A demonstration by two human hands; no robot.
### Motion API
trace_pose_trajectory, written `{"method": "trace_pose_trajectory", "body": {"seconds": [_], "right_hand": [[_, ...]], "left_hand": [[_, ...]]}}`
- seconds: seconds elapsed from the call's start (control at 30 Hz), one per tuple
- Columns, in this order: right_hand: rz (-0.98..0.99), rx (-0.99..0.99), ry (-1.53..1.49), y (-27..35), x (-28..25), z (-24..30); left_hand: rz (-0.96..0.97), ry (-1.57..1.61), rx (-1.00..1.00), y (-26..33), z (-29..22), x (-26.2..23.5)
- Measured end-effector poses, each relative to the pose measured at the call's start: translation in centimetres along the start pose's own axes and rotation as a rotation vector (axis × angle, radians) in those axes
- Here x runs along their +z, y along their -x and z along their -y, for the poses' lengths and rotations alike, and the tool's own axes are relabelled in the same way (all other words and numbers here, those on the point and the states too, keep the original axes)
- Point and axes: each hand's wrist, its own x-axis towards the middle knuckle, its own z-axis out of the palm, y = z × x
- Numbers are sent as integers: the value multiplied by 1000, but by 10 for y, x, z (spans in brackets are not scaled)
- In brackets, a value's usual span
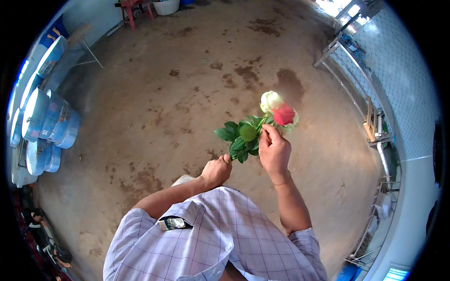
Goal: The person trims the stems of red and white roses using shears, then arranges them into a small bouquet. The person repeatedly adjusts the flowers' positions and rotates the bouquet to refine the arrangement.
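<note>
A small bunch of roses is held in front of my chest. It has a pale cream-green rose, a red rose with a pale outer edge, and dark green leaves. A round green head sits among the leaves; its kind is unclear. My left hand is closed in a fist at the lower end, around the stems, which it mostly hides. Just below the red rose, my right hand pinches a stem between thumb and fingers. The blooms are slightly blurred.
Blue-and-white round tubs are stacked on the left. At the right stand a metal-framed table and a small wooden frame by a mesh-covered wall. A red stool and white tub are at the far end of the stained floor.
</note>
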Motion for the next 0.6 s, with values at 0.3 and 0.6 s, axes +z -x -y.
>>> {"method": "trace_pose_trajectory", "body": {"seconds": [0.3,0.6], "right_hand": [[-120,390,-373,-139,47,-111],[-383,369,-333,-333,115,-196]], "left_hand": [[62,31,109,-201,15,-17],[63,-66,304,-429,52,-82]]}}
